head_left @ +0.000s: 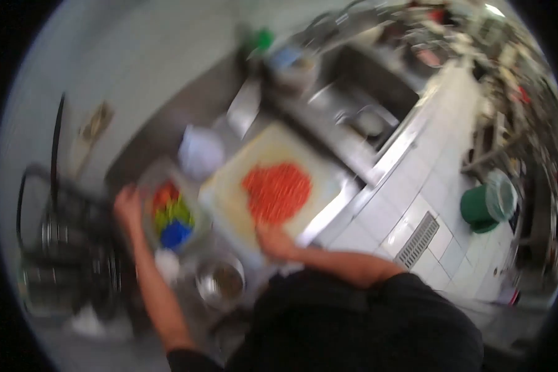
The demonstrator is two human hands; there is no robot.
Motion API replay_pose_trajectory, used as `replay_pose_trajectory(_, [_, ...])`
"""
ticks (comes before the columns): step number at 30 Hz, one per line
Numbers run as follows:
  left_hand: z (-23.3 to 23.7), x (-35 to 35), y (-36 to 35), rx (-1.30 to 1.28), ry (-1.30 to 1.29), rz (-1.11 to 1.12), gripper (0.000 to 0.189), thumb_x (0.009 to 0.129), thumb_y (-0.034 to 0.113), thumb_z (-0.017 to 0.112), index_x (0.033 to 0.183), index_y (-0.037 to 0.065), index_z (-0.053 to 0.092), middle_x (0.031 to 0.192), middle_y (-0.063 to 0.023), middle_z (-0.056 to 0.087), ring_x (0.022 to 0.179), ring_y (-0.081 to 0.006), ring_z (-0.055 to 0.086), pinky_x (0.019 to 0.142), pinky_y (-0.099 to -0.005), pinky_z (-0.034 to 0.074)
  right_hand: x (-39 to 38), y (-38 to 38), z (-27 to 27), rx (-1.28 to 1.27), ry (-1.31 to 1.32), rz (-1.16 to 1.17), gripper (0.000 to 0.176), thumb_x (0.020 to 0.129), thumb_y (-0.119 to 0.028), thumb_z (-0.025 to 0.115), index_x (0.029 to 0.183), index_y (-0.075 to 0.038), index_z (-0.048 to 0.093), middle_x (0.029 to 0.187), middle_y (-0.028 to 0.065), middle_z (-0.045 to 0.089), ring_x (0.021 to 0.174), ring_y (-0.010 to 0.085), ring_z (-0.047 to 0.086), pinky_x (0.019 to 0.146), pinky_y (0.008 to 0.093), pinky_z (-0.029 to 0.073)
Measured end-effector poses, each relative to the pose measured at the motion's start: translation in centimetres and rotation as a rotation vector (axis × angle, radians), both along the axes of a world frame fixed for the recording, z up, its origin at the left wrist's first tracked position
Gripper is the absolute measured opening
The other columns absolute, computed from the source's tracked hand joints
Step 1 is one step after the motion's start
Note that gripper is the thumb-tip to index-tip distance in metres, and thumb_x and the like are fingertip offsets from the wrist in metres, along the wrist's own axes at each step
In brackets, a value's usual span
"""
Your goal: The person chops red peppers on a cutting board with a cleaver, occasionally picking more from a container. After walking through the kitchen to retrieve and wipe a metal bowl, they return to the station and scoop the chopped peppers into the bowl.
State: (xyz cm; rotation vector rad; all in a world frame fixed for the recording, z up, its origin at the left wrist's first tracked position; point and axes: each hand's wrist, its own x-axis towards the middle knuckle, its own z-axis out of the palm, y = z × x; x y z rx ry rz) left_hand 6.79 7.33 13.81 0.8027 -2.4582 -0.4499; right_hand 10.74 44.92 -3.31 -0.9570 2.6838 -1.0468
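A light cutting board lies on the steel counter, with a heap of finely chopped red food on it. My right hand is at the near edge of the heap, over the board; blur hides its fingers and anything in them. To the left stands a clear plastic container holding red pieces, green pieces and a blue item. My left hand is at the container's far-left rim, with its fingers seemingly curled over the edge.
A round metal bowl sits near my body beside a white bundle. Behind the container lies a pale plastic bag. A sink is at the back right; a green bin stands on the tiled floor near a drain grate.
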Motion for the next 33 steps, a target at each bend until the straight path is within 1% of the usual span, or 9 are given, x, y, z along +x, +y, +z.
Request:
replay_pose_trajectory(1, [2.5,1.4,4.4,0.082,0.035,-0.009,0.031,0.074,0.024,0.073,0.098,0.004,0.069,0.093,-0.0147,0.069,0.085,-0.0224,0.066,0.077,-0.0323,0.049,1.0,0.5,0.5,0.178,0.048,0.114,0.027,0.081,-0.011,0.050,0.103,0.003,0.042,0.080,0.0251,0.059,0.073,0.0396,0.060,0.066,0.0504,0.048])
replay_pose_trajectory(2, [1.0,2.2,4.1,0.063,0.113,-0.017,0.027,0.074,0.022,0.072,0.094,0.004,0.071,0.086,-0.0144,0.069,0.077,-0.0201,0.067,0.072,-0.0305,0.049,0.7,0.5,2.9,0.253,-0.344,0.167,0.023,0.085,-0.013,0.047,0.101,0.002,0.042,0.080,0.0246,0.061,0.074,0.0405,0.062,0.066,0.0510,0.049])
replay_pose_trajectory(3, [1.7,3.3,6.9,0.173,0.116,-0.001,0.023,0.074,0.017,0.071,0.094,0.004,0.071,0.083,-0.0148,0.070,0.073,-0.0187,0.067,0.069,-0.0298,0.050,1.0,0.9,3.8,0.227,-0.349,0.129,0.022,0.087,-0.015,0.044,0.101,0.001,0.041,0.078,0.0242,0.063,0.075,0.0422,0.063,0.067,0.0516,0.049])
replay_pose_trajectory(6, [-1.0,5.4,10.4,0.161,0.136,0.040,0.017,0.073,0.010,0.068,0.088,0.004,0.072,0.076,-0.0126,0.070,0.067,-0.0171,0.066,0.065,-0.0291,0.050,1.2,1.5,3.7,0.240,-0.377,0.125,0.019,0.088,-0.017,0.043,0.099,-0.001,0.038,0.077,0.0295,0.061,0.074,0.0464,0.062,0.069,0.0550,0.048])
replay_pose_trajectory(8, [-4.1,6.9,12.6,0.345,0.188,0.007,0.013,0.072,0.010,0.069,0.084,0.004,0.072,0.073,-0.0134,0.068,0.065,-0.0195,0.066,0.063,-0.0304,0.050,1.0,1.9,3.6,0.217,-0.359,0.127,0.018,0.088,-0.017,0.044,0.097,-0.002,0.037,0.076,0.0302,0.061,0.073,0.0475,0.061,0.069,0.0554,0.048])
replay_pose_trajectory(12, [-6.6,8.9,19.7,0.352,0.087,-0.005,0.011,0.073,0.010,0.068,0.081,0.003,0.070,0.072,-0.0164,0.066,0.063,-0.0237,0.065,0.060,-0.0322,0.049,-0.5,2.9,2.6,0.213,-0.321,0.135,0.019,0.090,-0.018,0.043,0.097,-0.002,0.037,0.075,0.0300,0.061,0.073,0.0481,0.060,0.069,0.0555,0.048])
replay_pose_trajectory(18, [-12.7,9.1,25.3,0.359,0.087,0.006,0.012,0.074,0.010,0.068,0.082,0.002,0.070,0.073,-0.0156,0.067,0.063,-0.0244,0.066,0.060,-0.0327,0.050,-3.0,4.5,1.9,0.225,-0.241,0.077,0.025,0.090,-0.023,0.046,0.100,-0.001,0.038,0.073,0.0288,0.060,0.071,0.0465,0.061,0.066,0.0548,0.047])
replay_pose_trajectory(23, [-17.2,10.0,27.0,0.303,0.064,-0.005,0.010,0.073,0.006,0.066,0.080,0.000,0.067,0.079,-0.0157,0.065,0.069,-0.0316,0.064,0.064,-0.0380,0.050,-3.4,4.6,2.4,0.253,-0.203,0.119,0.026,0.091,-0.024,0.047,0.099,-0.001,0.038,0.072,0.0289,0.060,0.071,0.0467,0.061,0.066,0.0552,0.047])
replay_pose_trajectory(33, [-17.8,11.6,28.8,0.227,0.093,0.063,0.012,0.073,0.006,0.067,0.084,0.001,0.067,0.085,-0.0144,0.061,0.083,-0.0330,0.059,0.077,-0.0412,0.047,-3.4,4.1,3.7,0.239,-0.176,0.162,0.026,0.090,-0.022,0.049,0.097,0.000,0.037,0.071,0.0312,0.059,0.069,0.0488,0.059,0.064,0.0571,0.046])
